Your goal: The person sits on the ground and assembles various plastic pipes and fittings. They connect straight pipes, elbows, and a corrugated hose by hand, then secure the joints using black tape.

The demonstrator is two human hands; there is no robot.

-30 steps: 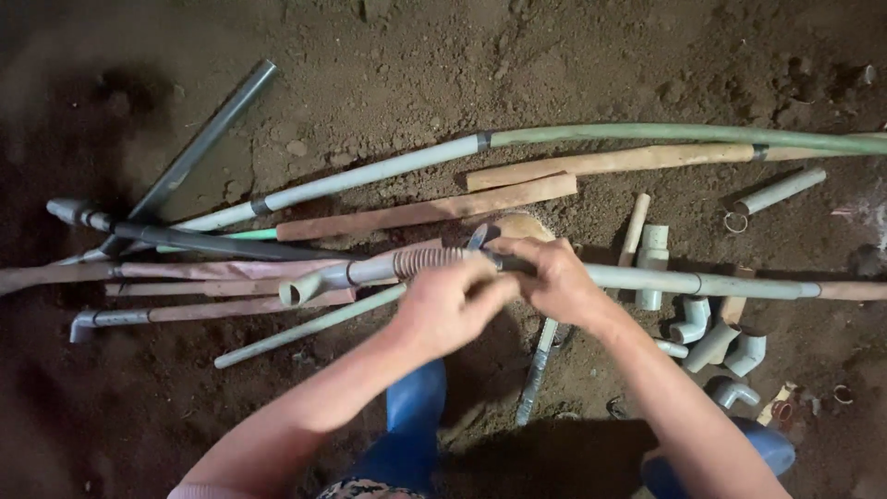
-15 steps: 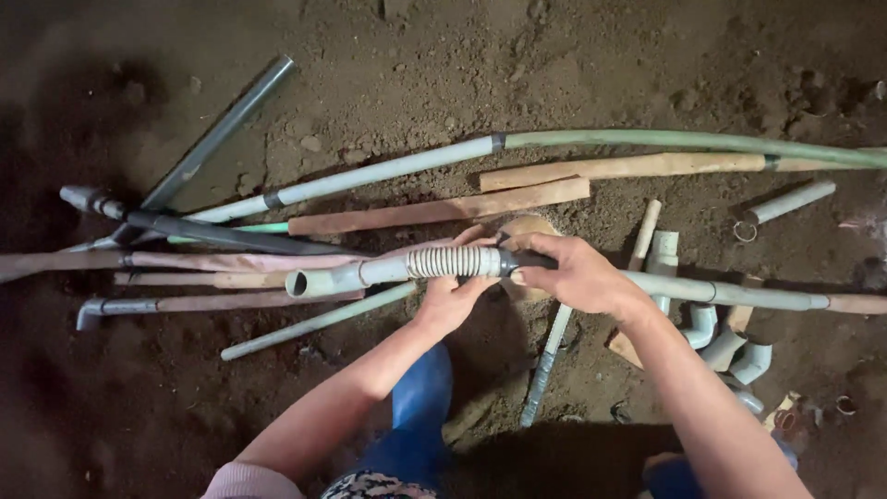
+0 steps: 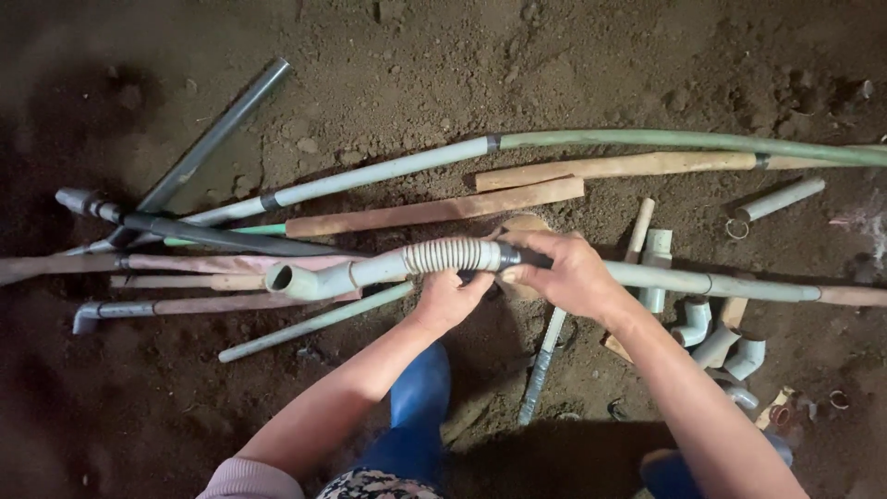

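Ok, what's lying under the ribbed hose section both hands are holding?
Under the ribbed hose, bare soil and a light wooden piece show. The left hand and right hand cover the rest.

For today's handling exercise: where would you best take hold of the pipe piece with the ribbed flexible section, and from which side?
Probably take the ribbed pipe piece on its smooth rigid stretch left of the ribs, from above. It lies level across other pipes; the ribbed middle looks bendy, and the left hand and right hand already occupy that end.

Two hands [image 3: 517, 282] on one ribbed hose [image 3: 453, 255]. Right of the hose: about five grey elbow fittings [image 3: 716, 337], one short pipe stub [image 3: 781, 199]. Above it: two wooden slats [image 3: 434, 212].
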